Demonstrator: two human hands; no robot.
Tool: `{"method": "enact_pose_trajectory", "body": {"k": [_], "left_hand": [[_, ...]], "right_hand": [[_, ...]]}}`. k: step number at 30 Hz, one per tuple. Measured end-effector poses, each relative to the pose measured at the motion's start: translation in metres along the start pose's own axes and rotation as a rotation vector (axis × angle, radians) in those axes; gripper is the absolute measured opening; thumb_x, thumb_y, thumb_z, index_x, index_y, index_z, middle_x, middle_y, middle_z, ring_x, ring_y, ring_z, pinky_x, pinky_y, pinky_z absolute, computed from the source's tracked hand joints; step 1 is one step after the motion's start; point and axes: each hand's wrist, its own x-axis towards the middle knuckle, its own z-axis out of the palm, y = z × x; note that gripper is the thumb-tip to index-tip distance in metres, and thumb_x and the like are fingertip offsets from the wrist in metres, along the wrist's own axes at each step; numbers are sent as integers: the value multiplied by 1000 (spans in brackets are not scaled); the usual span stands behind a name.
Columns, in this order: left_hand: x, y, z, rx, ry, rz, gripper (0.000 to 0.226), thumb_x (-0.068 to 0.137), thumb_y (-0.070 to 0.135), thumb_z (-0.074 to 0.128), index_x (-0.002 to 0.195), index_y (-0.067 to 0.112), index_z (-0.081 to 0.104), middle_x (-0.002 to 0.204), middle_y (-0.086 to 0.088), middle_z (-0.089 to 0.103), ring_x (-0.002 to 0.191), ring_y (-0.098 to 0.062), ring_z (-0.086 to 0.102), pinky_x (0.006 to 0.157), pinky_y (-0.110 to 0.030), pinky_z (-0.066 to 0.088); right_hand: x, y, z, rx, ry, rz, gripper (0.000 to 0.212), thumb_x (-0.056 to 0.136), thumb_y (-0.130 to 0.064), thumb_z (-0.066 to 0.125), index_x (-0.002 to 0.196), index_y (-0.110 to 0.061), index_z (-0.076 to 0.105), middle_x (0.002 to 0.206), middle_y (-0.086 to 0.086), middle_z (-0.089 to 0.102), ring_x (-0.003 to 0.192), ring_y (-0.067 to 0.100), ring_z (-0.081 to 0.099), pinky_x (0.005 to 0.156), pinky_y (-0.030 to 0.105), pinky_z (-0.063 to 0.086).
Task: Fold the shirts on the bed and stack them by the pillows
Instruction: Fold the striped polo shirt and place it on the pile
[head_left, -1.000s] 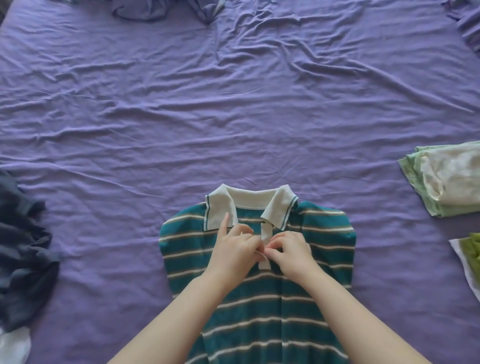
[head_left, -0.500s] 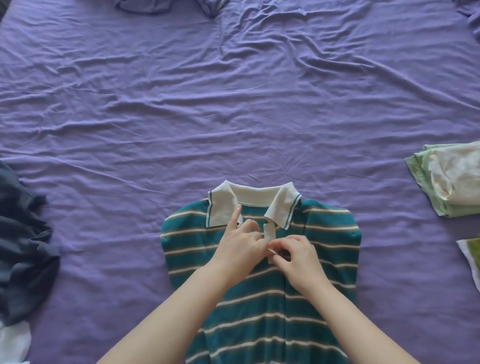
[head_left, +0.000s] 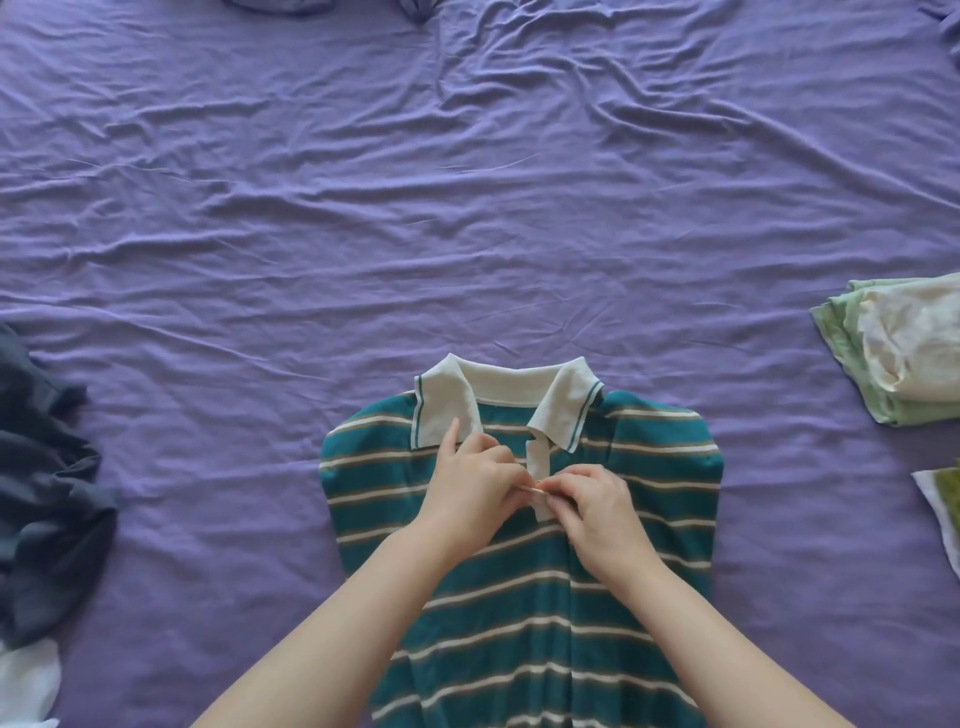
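Observation:
A teal polo shirt (head_left: 649, 519) with white and tan stripes and a cream collar lies face up on the purple bed sheet (head_left: 467, 208), near the bottom centre. Its sleeves are tucked under. My left hand (head_left: 470, 486) and my right hand (head_left: 597, 509) meet at the cream button placket below the collar, and both pinch the placket between fingers and thumb. My left index finger points up toward the collar.
A dark grey garment (head_left: 47, 483) lies crumpled at the left edge, with a white cloth (head_left: 26, 686) below it. Folded pale green and cream clothes (head_left: 904, 353) sit at the right edge, another green and white piece (head_left: 943, 499) below. Bluish fabric (head_left: 280, 4) shows at the top.
Both hands have slid slightly lower along the placket. The camera has tipped a little, so the shirt sits slightly higher in view.

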Motion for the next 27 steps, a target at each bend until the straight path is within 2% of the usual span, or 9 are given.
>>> {"method": "enact_pose_trajectory", "body": {"k": [5, 8, 12, 15, 18, 20, 22, 25, 27], "left_hand": [[1, -1, -2, 35, 5, 5, 32, 92, 50, 45, 109, 34, 66, 111, 10, 59, 121, -16, 38, 116, -49, 0], [3, -4, -1, 107, 18, 38, 36, 91, 54, 43, 106, 29, 66, 106, 9, 63, 118, -17, 42, 116, -46, 1], [7, -7, -2, 170, 21, 94, 37, 90, 54, 44, 101, 26, 66, 100, 7, 64, 112, -19, 47, 115, -46, 4], [9, -15, -8, 182, 18, 95, 23, 92, 42, 50, 103, 28, 65, 102, 8, 63, 117, -19, 45, 115, -52, 1], [10, -25, -16, 171, 36, 81, 24, 92, 42, 51, 105, 31, 67, 102, 11, 65, 119, -16, 44, 116, -51, 2], [10, -26, -20, 149, 40, 76, 24, 93, 42, 50, 107, 33, 67, 103, 13, 66, 118, -14, 45, 116, -50, 3], [11, -21, -23, 101, 55, 67, 24, 92, 42, 51, 107, 35, 68, 102, 12, 66, 117, -14, 45, 116, -48, 4], [14, -14, -26, 74, 72, 74, 25, 91, 46, 50, 105, 37, 68, 100, 11, 65, 116, -15, 43, 116, -46, 6], [17, -12, -25, 94, 64, 78, 25, 92, 46, 49, 105, 35, 68, 102, 10, 64, 118, -17, 41, 116, -45, 5]], "right_hand": [[5, 5, -3, 10, -40, -6, 19, 90, -27, 58, 105, -27, 69, 108, -7, 61, 110, 13, 46, 100, 29, 34], [7, 6, -6, 14, -73, -11, 14, 87, -30, 62, 100, -30, 69, 105, -9, 61, 109, 12, 46, 100, 33, 35], [10, 2, -5, -79, -45, -26, 8, 85, -41, 62, 88, -34, 58, 97, -11, 61, 101, 11, 47, 89, 27, 33], [14, 2, -11, -63, 30, -80, 12, 91, -30, 56, 97, -28, 67, 94, -9, 66, 99, 14, 51, 90, 33, 40], [15, 4, -15, -234, 14, -157, 18, 90, -27, 58, 105, -29, 67, 95, -7, 67, 99, 18, 51, 87, 34, 42], [14, 1, -11, -385, 46, -223, 14, 82, -25, 70, 96, -26, 70, 89, -5, 66, 94, 21, 55, 79, 36, 44], [14, -3, -7, -405, 119, -252, 11, 74, -21, 78, 83, -21, 71, 82, -2, 66, 85, 24, 59, 73, 38, 46], [20, -5, -7, -368, 119, -201, 13, 86, -33, 63, 94, -25, 68, 95, -6, 62, 99, 19, 51, 87, 35, 35], [25, -4, -9, -327, 140, -177, 18, 88, -38, 58, 99, -28, 66, 99, -9, 59, 102, 16, 47, 87, 31, 29]]}}
